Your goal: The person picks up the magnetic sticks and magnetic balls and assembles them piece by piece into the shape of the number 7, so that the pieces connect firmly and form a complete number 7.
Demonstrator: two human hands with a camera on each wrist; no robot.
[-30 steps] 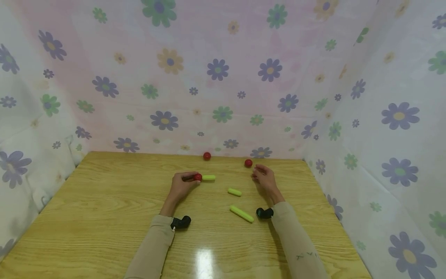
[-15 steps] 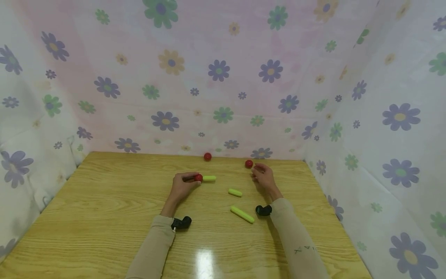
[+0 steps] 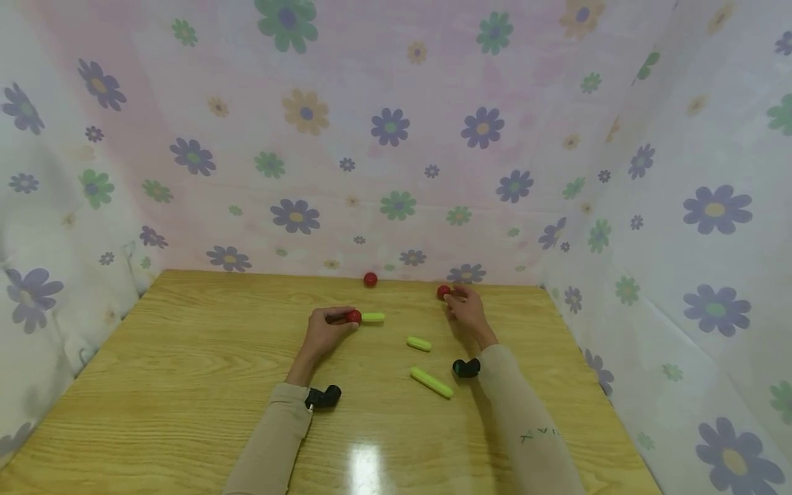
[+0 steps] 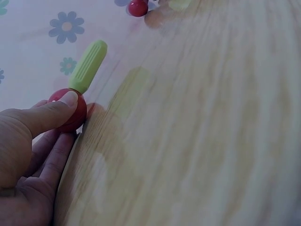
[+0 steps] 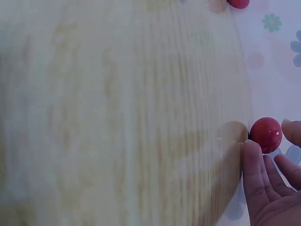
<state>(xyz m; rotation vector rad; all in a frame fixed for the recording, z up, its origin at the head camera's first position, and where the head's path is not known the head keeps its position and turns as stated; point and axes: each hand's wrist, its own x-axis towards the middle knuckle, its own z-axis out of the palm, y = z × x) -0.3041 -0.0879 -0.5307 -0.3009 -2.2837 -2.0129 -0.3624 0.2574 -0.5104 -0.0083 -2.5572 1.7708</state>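
Note:
My left hand (image 3: 326, 331) pinches a red ball (image 4: 70, 113) between thumb and fingers, low over the table. A short yellow-green ridged stick (image 4: 89, 66) juts out of that ball, pointing right in the head view. At the back right, my right hand (image 3: 469, 311) is at a second red ball (image 3: 443, 292). In the right wrist view its fingers (image 5: 254, 174) reach along one side of this ball and the thumb stands close by on the other; contact is hard to tell.
A third red ball (image 3: 370, 279) lies at the table's back edge by the flowered cloth (image 3: 346, 137). Between the arms on the wooden table (image 3: 185, 385) lie a short yellow-green stick (image 3: 419, 344) and a longer one (image 3: 431, 382). Cloth also flanks both sides.
My right hand has moved slightly forward and left, bringing its fingers up to the second red ball. The left hand keeps its pinch on the ball with the stick.

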